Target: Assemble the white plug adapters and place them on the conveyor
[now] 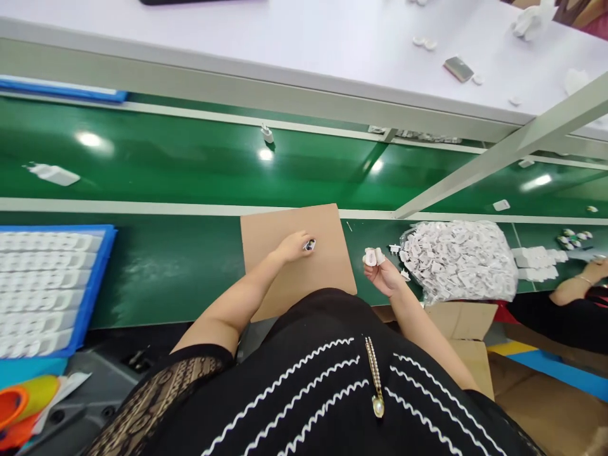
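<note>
My left hand (293,247) is closed around a small white charger housing (310,244), above a brown cardboard sheet (299,266). The housing's end is towards the right, and something dark shows inside it. To the right of the cardboard, my right hand (384,276) pinches a white plastic charger part (371,256). A white covering sits on one of its fingertips. Just right of that hand, a clear bag (458,261) is heaped with many white plug parts, and a few loose ones lie at its left edge.
A blue-edged tray (101,272) of white chargers in rows stands at the left. Single plug chargers (54,174) lie on the green belt (190,168). A slanted metal post (475,168) rises beyond the bag. A co-worker's hand (593,271) shows at far right.
</note>
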Tool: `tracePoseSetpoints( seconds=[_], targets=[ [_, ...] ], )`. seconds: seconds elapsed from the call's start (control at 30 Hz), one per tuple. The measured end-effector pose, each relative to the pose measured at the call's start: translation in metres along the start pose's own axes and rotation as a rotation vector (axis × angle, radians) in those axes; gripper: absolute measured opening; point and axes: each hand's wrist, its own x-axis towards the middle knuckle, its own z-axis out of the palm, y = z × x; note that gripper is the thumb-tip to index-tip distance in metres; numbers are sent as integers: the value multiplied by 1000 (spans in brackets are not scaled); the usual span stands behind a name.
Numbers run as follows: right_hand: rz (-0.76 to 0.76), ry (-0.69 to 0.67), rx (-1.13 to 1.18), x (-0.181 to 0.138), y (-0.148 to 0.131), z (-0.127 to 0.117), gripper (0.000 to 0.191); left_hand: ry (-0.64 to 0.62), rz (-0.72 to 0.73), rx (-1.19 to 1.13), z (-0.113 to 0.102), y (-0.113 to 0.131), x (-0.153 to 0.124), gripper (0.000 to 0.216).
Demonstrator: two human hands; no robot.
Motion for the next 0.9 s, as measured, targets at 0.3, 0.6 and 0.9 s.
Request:
tracePoseSetpoints(
  seconds=[0.3, 0.6, 0.9],
  targets=[
    [-5, -126, -33, -9, 2, 34, 55, 109, -105, 88, 10, 14, -19, 24],
    [-83, -86, -62, -29, -7, 49, 50, 211, 23, -136, 12, 63, -43, 30],
    [-282, 15, -346, -42, -5, 59, 50, 202, -27, -864, 6, 141, -89, 34]
  ],
)
